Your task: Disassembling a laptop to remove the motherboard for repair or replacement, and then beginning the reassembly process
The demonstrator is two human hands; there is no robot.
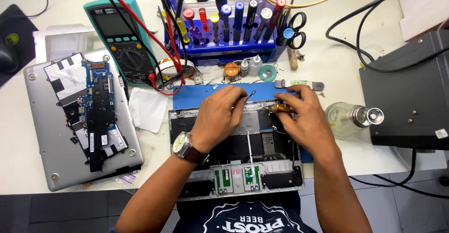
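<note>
The left hand (220,113), which wears a silver wristwatch with a brown strap (184,147), rests with bent fingers on the upper part of the opened silver laptop base with dark inner parts (236,167), and its fingertips pinch a thin metal pair of tweezers (249,95). The right hand (304,118) is closed around a small screwdriver with an orange handle (280,107), whose tip points toward the left hand. The laptop base lies on a blue rectangular work mat (191,97) at the near edge of the white table (336,60), directly in front of the person. Just beside the right hand stands a clear glass bottle with a metal pump top (353,117), and next to it a dark grey metal box (407,97). Behind the mat there is a blue plastic rack full of screwdrivers with coloured handles (229,32), with black-handled scissors (293,29) at its right end. To the left a green multimeter with red and black leads (121,41) lies near a grey laptop cover carrying a blue circuit board (96,106).
</note>
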